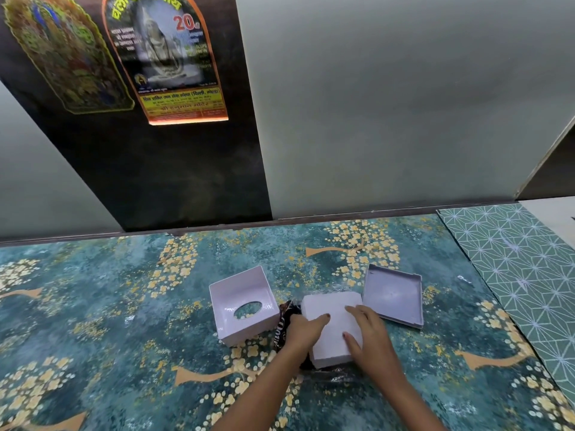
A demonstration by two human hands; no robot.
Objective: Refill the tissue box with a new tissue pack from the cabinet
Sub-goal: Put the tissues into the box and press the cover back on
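Observation:
A white stack of tissues (329, 312) lies on its opened clear-and-dark plastic wrapper (284, 334) on the patterned table. My left hand (303, 332) grips the stack's left side, thumb on top. My right hand (371, 335) holds its right side, fingers spread over the top. The pale lilac tissue box (242, 306) stands upside down just left of the stack, its oval slot at the bottom. Its flat lid (393, 295) lies hollow side up to the right of the stack.
The teal table cover (124, 306) with gold flowers runs to a wall at the back. A green geometric mat (522, 269) covers the right end. A dark panel (174, 169) with two posters rises behind.

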